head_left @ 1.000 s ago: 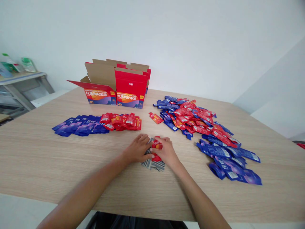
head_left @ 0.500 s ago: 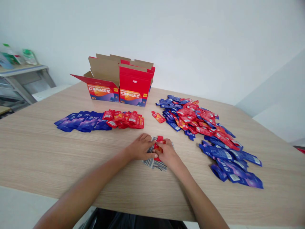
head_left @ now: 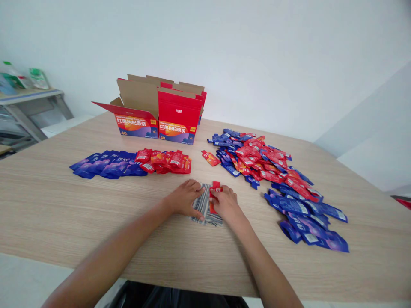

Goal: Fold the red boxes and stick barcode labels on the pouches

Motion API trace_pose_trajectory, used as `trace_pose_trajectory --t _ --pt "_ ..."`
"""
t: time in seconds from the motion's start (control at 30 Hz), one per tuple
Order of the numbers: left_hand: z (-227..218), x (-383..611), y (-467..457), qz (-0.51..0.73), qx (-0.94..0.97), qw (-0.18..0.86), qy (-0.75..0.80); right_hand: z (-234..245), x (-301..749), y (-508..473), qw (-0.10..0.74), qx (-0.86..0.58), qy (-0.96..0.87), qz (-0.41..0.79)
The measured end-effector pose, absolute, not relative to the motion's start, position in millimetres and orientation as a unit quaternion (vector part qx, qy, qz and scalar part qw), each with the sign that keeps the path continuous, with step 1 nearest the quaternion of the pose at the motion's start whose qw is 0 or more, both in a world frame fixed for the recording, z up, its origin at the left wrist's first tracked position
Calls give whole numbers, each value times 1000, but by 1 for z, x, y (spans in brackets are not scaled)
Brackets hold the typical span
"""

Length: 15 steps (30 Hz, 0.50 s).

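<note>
A striped grey-and-white cloth (head_left: 201, 204) lies on the table in front of me, with a red sachet (head_left: 213, 208) on its right part. My right hand (head_left: 226, 203) has its thumb and fingers closed on the sachet's right side, covering part of it. At the cloth's left edge rests my left hand (head_left: 186, 197), thumb and fingers apart, with nothing held. Just beyond the hands, red sachets (head_left: 167, 161) overlap in a group, touching a fanned row of blue sachets (head_left: 111, 164) on their left.
Two open red-and-blue cartons (head_left: 176, 124), (head_left: 136, 125) stand at the back. On the right spreads a mixed heap of red and blue sachets (head_left: 257, 158), with blue ones (head_left: 308, 222) nearer me. One red sachet (head_left: 210, 158) lies apart. A side table (head_left: 30, 96) holds bottles.
My left hand has drawn off the sachet to the left, leaving more striped cloth showing. The right hand stays at the sachet, its thumb now on it. The view has shifted slightly.
</note>
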<state>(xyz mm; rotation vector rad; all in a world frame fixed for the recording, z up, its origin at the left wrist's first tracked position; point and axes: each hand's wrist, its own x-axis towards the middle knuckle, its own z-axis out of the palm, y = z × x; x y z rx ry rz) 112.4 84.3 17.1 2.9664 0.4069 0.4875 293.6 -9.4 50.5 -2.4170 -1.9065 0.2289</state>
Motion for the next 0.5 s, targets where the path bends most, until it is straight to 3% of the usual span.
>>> trace_pose_trajectory --t 0.2,0.5 --pt "19 113 82 162 975 39 145 53 296 -11 33 -799 -600 6" --pt "20 111 82 156 977 37 144 49 301 -11 60 -803 -590 54"
